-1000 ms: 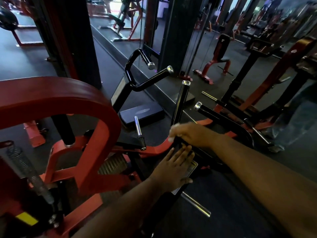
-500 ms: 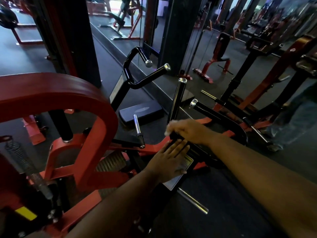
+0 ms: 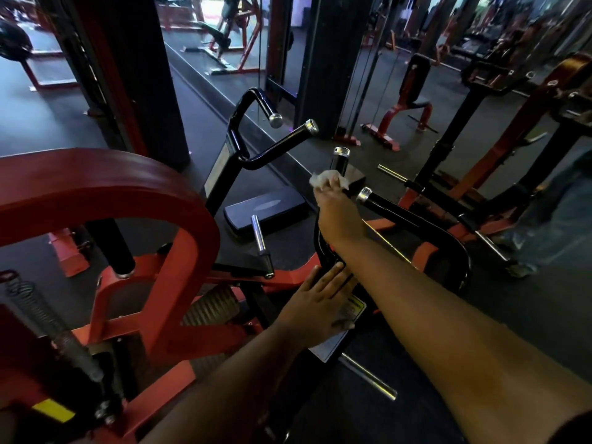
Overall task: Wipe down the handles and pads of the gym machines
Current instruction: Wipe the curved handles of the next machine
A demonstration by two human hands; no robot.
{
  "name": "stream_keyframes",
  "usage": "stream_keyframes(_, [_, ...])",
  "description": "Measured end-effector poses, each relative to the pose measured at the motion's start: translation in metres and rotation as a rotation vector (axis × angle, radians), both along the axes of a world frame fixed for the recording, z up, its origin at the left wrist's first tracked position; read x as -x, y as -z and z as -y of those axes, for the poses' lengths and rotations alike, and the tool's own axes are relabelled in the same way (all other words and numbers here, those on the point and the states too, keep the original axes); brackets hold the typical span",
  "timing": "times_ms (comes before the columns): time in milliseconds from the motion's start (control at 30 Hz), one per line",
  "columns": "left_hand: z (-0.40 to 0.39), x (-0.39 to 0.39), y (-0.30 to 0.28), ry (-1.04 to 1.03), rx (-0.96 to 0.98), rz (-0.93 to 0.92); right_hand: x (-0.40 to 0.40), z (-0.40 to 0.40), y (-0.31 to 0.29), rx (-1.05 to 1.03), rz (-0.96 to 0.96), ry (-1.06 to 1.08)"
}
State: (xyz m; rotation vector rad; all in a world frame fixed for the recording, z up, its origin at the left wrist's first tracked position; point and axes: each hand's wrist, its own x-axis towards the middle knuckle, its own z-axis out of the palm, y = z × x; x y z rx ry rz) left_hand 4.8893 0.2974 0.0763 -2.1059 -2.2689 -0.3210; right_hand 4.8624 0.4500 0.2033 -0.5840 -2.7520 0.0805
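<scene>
My right hand (image 3: 336, 213) grips a white cloth (image 3: 323, 179) wrapped round the upright black handle (image 3: 339, 160) of the red and black machine, just below its chrome end cap. My left hand (image 3: 320, 302) lies flat with straight fingers on the machine's labelled plate (image 3: 352, 310) at the base of that handle. A second black handle (image 3: 394, 209) with a chrome cap branches to the right. The far pair of curved black handles (image 3: 256, 145) stands behind.
A large red padded arch (image 3: 128, 193) fills the left. A dark foot pad (image 3: 266, 209) and chrome pegs (image 3: 259, 235) lie on the machine's base. Other red and black machines (image 3: 413, 100) stand at the back and right. A coil spring (image 3: 41, 315) is at lower left.
My right hand has slid the cloth up the upright handle from its base to near the chrome cap. My left hand has stayed flat on the plate.
</scene>
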Motion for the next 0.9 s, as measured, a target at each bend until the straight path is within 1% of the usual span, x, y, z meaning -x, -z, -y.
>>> stream_keyframes(67, [0.000, 0.002, -0.003, 0.011, 0.041, 0.011, -0.024, 0.009, -0.001, -0.048, 0.112, -0.063])
stream_keyframes(200, [-0.001, 0.001, -0.004, 0.014, 0.060, 0.026, -0.070, 0.015, -0.006, 0.001, 0.413, -0.217])
stream_keyframes(267, [-0.001, 0.000, -0.002, 0.015, 0.042, 0.031, -0.080, 0.013, -0.009, 0.014, 0.511, -0.332])
stream_keyframes(300, [-0.002, 0.000, 0.000, 0.012, 0.021, 0.034, -0.079, 0.010, -0.013, 0.017, 0.498, -0.359])
stream_keyframes(367, [-0.002, 0.001, 0.006, 0.005, -0.042, 0.018, -0.066, -0.003, -0.027, -0.020, 0.326, -0.377])
stream_keyframes(433, [-0.003, 0.002, 0.009, 0.005, -0.094, -0.004, -0.042, -0.019, -0.045, -0.148, 0.159, -0.311])
stream_keyframes(467, [-0.003, 0.003, 0.009, 0.007, -0.106, -0.009, -0.029, -0.027, -0.053, -0.218, 0.134, -0.248])
stream_keyframes(500, [-0.004, 0.003, 0.009, 0.010, -0.115, -0.009, -0.016, -0.034, -0.059, -0.278, 0.160, -0.179])
stream_keyframes(533, [-0.005, 0.002, 0.008, 0.010, -0.127, -0.005, -0.006, -0.039, -0.062, -0.324, 0.228, -0.125])
stream_keyframes(567, [-0.005, 0.002, 0.008, 0.008, -0.139, 0.000, 0.001, -0.040, -0.062, -0.347, 0.287, -0.084])
stream_keyframes(667, [-0.007, -0.001, 0.008, 0.001, -0.140, 0.014, 0.003, -0.029, -0.045, -0.398, 0.381, -0.007])
stream_keyframes(733, [-0.007, -0.001, 0.009, -0.006, -0.122, 0.009, -0.005, -0.019, -0.031, -0.477, 0.441, -0.030])
stream_keyframes(767, [-0.007, -0.001, 0.009, -0.006, -0.108, 0.000, -0.012, -0.014, -0.025, -0.476, 0.449, -0.060])
stream_keyframes(833, [-0.007, -0.002, 0.008, -0.003, -0.096, -0.012, -0.029, -0.005, -0.016, -0.402, 0.449, -0.141])
stream_keyframes(900, [-0.007, -0.002, 0.008, -0.005, -0.058, 0.009, -0.048, 0.002, -0.005, -0.278, 0.512, -0.230])
